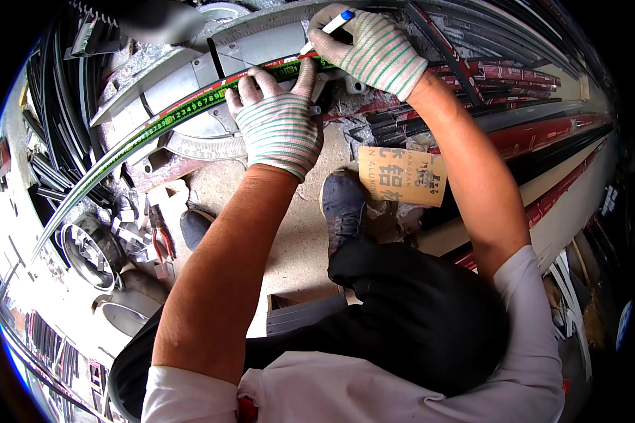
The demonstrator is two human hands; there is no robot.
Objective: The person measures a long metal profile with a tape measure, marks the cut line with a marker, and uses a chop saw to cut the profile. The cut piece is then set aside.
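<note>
My left hand (279,130), in a white glove with green stripes, has its fingers spread over a green-and-black tape measure (197,106) and holds it down. The tape lies along a long strip with a red face (215,86), which crosses the grey metal bed of a saw (250,49). Just right of it, my right hand (377,60), in a matching glove, is closed round a white marker pen (327,33) with a blue end. Its tip points down at the strip's edge.
A toothed saw blade (95,15) shows at the top left. Black profiles (49,106) are stacked at the left, red-wrapped ones (504,72) at the right. Red-handled pliers (164,243), metal offcuts and a brown cardboard piece (402,190) lie around my feet.
</note>
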